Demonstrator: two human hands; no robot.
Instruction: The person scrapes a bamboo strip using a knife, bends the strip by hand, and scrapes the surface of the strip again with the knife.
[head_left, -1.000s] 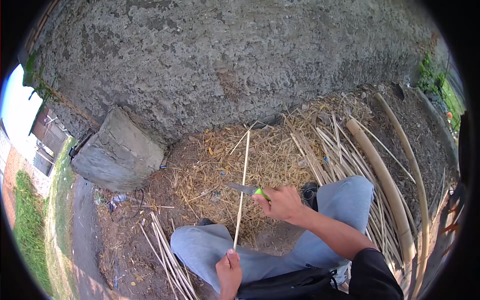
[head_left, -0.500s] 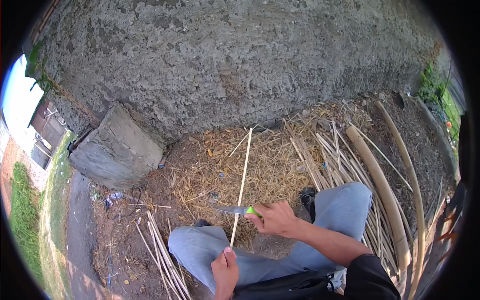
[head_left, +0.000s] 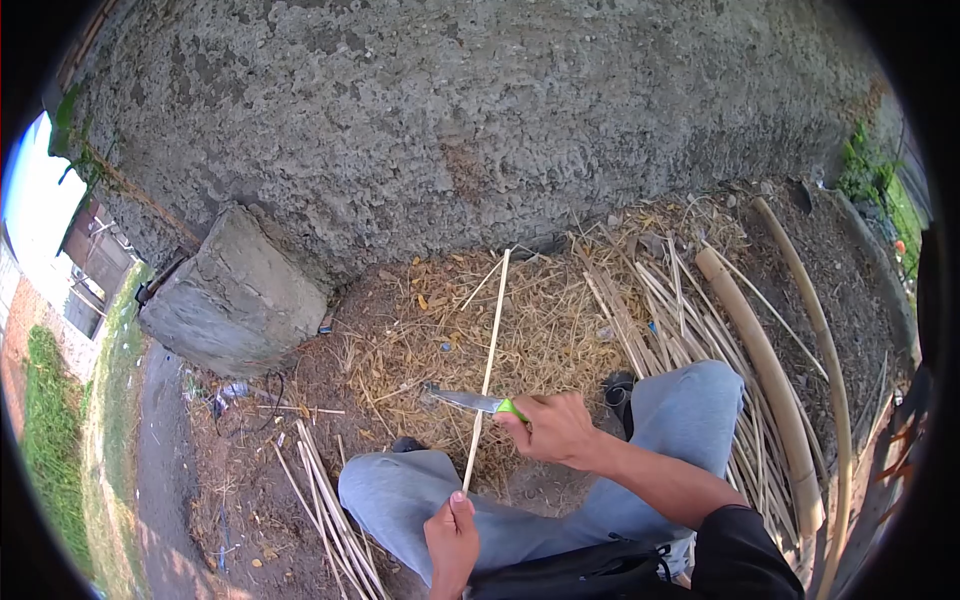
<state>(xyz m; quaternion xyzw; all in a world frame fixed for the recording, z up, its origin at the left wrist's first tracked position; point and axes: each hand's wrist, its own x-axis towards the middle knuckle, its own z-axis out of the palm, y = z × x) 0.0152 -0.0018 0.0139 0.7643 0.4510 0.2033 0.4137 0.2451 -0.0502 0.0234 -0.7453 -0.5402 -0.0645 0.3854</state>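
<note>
A long pale strip [head_left: 495, 335] stands out from my left hand [head_left: 453, 540], whose fingers are closed round its lower end, thumb on top. My right hand [head_left: 553, 428] is wrapped round the green handle of a knife [head_left: 468, 400]. The blade points left and lies across the strip, above my left hand. Whether its edge touches the strip is too small to tell. Both hands are over my lap, between my bent knees.
Pale strips [head_left: 335, 520] lie left of my legs. More strips [head_left: 690, 325] and a thick bamboo pole [head_left: 760, 370] are at the right. Shavings [head_left: 540, 330] cover the ground before a rough wall [head_left: 480, 120]. A concrete block [head_left: 240, 295] sits at the left.
Over the last second the knife moved down along the strip toward my left hand, then slightly back up. My left hand still grips the strip's lower end.
</note>
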